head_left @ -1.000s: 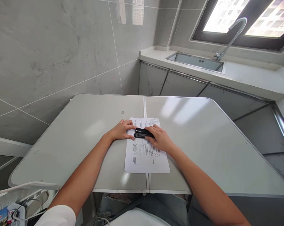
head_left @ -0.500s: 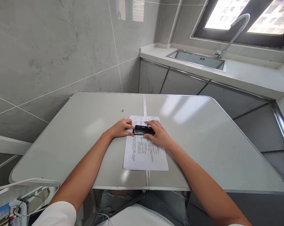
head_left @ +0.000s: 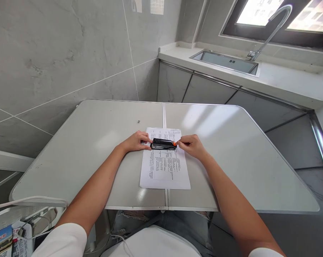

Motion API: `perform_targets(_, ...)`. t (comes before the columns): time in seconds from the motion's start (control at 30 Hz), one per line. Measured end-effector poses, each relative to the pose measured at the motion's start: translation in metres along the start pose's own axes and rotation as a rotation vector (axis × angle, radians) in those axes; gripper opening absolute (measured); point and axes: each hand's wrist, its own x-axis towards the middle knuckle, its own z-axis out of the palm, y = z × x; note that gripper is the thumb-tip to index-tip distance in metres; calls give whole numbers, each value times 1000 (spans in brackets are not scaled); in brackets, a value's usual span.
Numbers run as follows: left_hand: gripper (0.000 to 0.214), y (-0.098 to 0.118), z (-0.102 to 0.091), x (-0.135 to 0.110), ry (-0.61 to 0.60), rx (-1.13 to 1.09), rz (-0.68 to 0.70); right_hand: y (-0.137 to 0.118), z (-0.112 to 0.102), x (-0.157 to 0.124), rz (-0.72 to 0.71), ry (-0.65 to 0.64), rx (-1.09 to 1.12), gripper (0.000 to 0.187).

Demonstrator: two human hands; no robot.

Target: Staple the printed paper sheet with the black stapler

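Note:
A black stapler (head_left: 163,144) lies crosswise on the upper part of a printed paper sheet (head_left: 165,175). At the stapler's left end, my left hand (head_left: 137,141) is closed, thumb and fingertips gripping that end. My right hand (head_left: 193,145) pinches at the other end, where a small orange part (head_left: 174,144) of the stapler shows by the fingertips. Its remaining fingers are curled in. Beyond the paper's upper left corner lie some tiny staples (head_left: 138,121).
The pale folding table (head_left: 231,171) has a seam down its middle. A counter with a sink (head_left: 225,63) and faucet (head_left: 268,34) stands behind to the right. A white cable (head_left: 30,200) and a shelf with packages (head_left: 3,239) are at the lower left.
My right hand has slid from over the stapler's top to its right end, where the fingers now pinch and the orange part shows. My left hand stays at the left end.

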Motion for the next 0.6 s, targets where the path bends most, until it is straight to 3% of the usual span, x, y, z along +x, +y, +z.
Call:
perform_targets(0.3,24,0,0,1,-6,-9,-7,-6,-4,2,189,-60,48,28)
perform_targets(0.6,28,2,-1,1,-16,-4,-2,-3,-5,2,219,-65,64,28)
